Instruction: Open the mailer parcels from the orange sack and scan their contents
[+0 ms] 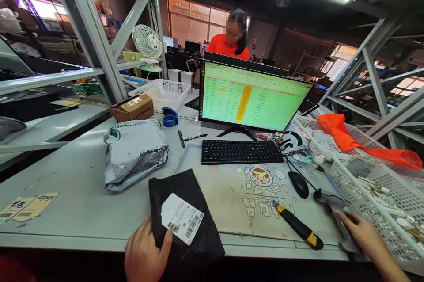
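Observation:
A black plastic parcel (185, 215) with a white barcode label (181, 218) lies at the table's near edge. My left hand (145, 253) grips its left side, thumb on top near the label. My right hand (362, 231) is wrapped round the handle of a grey barcode scanner (331, 204) at the right, next to a white basket. A black and yellow utility knife (298, 226) lies on the desk mat between my hands.
A grey bagged parcel (134, 151), a keyboard (241, 151), a mouse (298, 184) and a monitor (255, 98) stand further back. A white basket (374, 180) holds an orange cloth (351, 140). A person in orange stands behind the monitor. Metal racking frames both sides.

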`<state>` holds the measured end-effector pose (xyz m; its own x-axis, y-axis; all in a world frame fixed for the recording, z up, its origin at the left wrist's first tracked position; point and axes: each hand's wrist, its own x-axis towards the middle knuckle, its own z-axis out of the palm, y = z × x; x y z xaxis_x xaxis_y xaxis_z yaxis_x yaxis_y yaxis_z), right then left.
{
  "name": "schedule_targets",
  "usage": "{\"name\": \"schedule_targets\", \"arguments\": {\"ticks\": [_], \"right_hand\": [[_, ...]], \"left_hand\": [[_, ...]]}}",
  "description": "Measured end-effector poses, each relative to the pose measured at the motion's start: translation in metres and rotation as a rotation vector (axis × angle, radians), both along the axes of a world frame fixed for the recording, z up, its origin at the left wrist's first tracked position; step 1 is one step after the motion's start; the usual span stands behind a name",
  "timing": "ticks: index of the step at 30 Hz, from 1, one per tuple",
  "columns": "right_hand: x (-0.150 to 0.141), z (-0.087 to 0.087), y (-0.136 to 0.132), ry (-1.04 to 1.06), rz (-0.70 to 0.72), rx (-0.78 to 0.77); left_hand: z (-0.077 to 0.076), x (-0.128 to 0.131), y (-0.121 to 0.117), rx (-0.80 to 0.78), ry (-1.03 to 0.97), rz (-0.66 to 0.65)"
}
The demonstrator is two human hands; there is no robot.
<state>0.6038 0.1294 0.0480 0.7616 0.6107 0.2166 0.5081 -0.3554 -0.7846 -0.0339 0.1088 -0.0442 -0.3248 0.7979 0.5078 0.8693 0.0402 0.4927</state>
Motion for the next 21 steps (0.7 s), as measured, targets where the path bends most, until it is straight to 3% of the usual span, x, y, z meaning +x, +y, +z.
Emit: {"name": "schedule_targets", "arguments": {"ticks": [2, 4, 7, 11, 16, 21], "right_hand": [[-0.019, 0.002, 0.017, -0.224, 0.055, -0.088], [-0.053, 0.005, 0.041, -0.381, 0.176, -0.035], [-0.112, 0.007, 0.087, -0.407, 0.342, -0.011], [-0.168, 0.001, 0.146, -0.448, 0.426, -0.063], [-0.208, -0.003, 0.196, -0.535, 0.551, -0.144], [-0.213, 0.001, 0.213, -0.62, 0.606, -0.227]], "left_hand": [[0.001, 0.003, 0.0, -0.009, -0.007, 0.011], [0.001, 0.003, 0.001, 0.008, 0.0, 0.011], [-0.003, 0.001, 0.002, 0.074, 0.072, 0.014], [-0.01, -0.004, 0.002, 0.139, 0.24, -0.001], [-0.01, -0.005, 0.001, 0.216, 0.386, 0.01], [-0.006, -0.001, -0.003, 0.163, 0.271, -0.012]]}}
